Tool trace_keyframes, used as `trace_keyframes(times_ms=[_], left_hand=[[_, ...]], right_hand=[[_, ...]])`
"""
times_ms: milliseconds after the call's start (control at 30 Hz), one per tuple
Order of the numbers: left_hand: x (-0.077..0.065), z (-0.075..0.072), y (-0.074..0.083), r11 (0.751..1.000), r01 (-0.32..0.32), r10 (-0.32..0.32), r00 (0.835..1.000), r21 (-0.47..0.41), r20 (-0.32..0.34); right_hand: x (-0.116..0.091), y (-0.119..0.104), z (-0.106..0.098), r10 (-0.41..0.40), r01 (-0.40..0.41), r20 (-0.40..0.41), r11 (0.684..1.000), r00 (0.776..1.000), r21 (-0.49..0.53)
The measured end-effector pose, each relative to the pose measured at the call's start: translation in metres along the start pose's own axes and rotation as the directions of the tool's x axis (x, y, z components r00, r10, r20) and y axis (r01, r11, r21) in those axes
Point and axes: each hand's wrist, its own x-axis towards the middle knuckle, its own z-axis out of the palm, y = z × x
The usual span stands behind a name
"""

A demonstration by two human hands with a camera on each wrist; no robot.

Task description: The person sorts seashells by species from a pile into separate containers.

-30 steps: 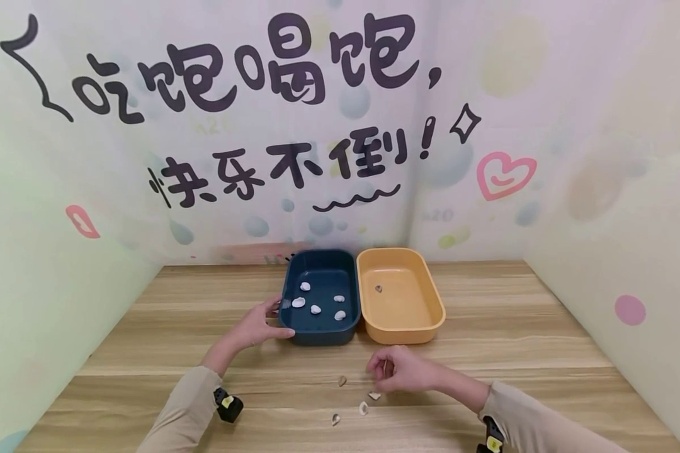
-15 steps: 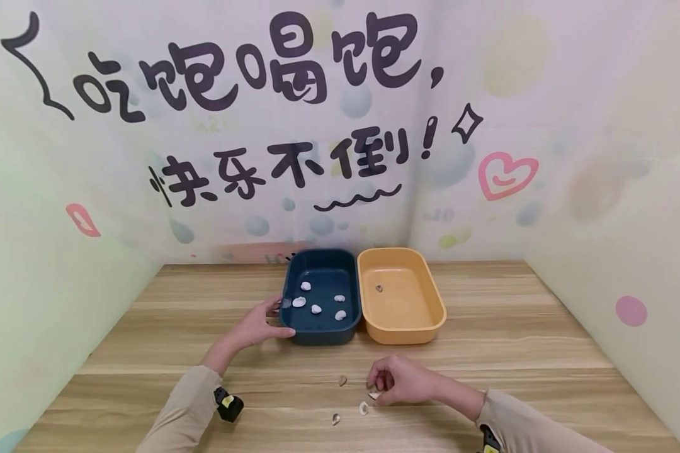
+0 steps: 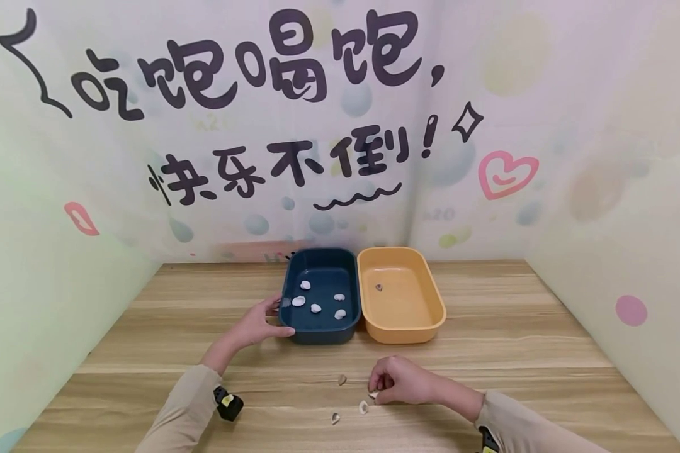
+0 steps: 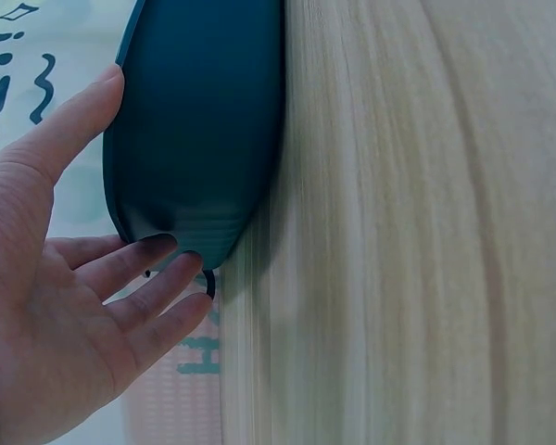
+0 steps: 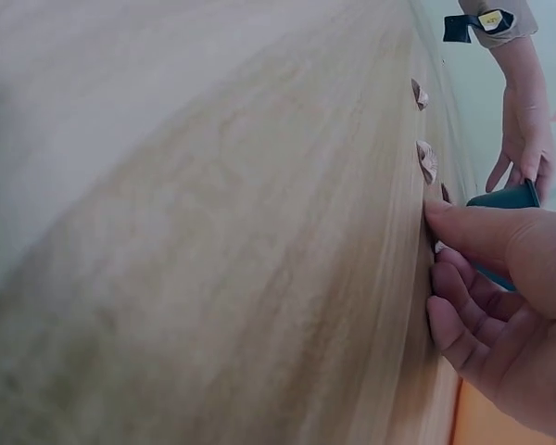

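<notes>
My left hand rests against the left end of a dark blue tub. In the left wrist view its thumb touches the rim, and its fairly straight fingers lie by the outer wall. Several white seashells lie inside that tub. On the table in front, my right hand pinches a small seashell between thumb and forefinger, largely covered by the fingertips. Left of it lie a pale seashell and two brownish seashells, one nearer and one farther off.
A yellow tub stands right beside the blue one, with one small brown seashell inside. Both stand on a wood-grain table near the back wall, which carries printed lettering. Side walls bound the table left and right.
My right hand has come down and nearer onto the seashell in front of it, its fingertips now closing at the shell. The left hand and both tubs have stayed in place.
</notes>
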Motion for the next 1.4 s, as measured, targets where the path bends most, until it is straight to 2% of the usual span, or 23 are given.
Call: trace_keyframes(times_ms=[233,467,767,933,1267,1400], left_hand=[[-0.003,-0.001,0.003,0.998,-0.051,0.051,0.999,0.031,0.004],[0.002,0.002,-0.001,1.000,0.015,-0.015,1.000,-0.014,-0.002],[0.000,0.002,0.002,1.000,0.002,-0.002,1.000,-0.014,-0.005],[0.000,0.003,0.002,1.000,0.004,-0.005,1.000,-0.008,-0.007],[0.000,0.002,0.002,1.000,0.027,-0.028,1.000,-0.005,-0.012],[0.000,0.002,0.002,1.000,0.026,-0.026,1.000,0.005,-0.011]], right_hand=[[-0.003,0.000,-0.006,-0.017,0.018,0.002,0.999,1.000,-0.051],[-0.003,0.003,-0.010,-0.065,0.061,-0.030,0.992,0.997,-0.112],[-0.001,0.010,-0.009,-0.187,0.168,-0.097,0.969,0.978,-0.179],[-0.001,0.007,-0.016,-0.172,0.154,-0.095,0.974,0.980,-0.168],[0.003,-0.006,-0.045,-0.157,0.128,-0.146,0.973,0.977,-0.190],[0.005,-0.006,-0.055,-0.179,0.143,-0.173,0.968,0.969,-0.204]])
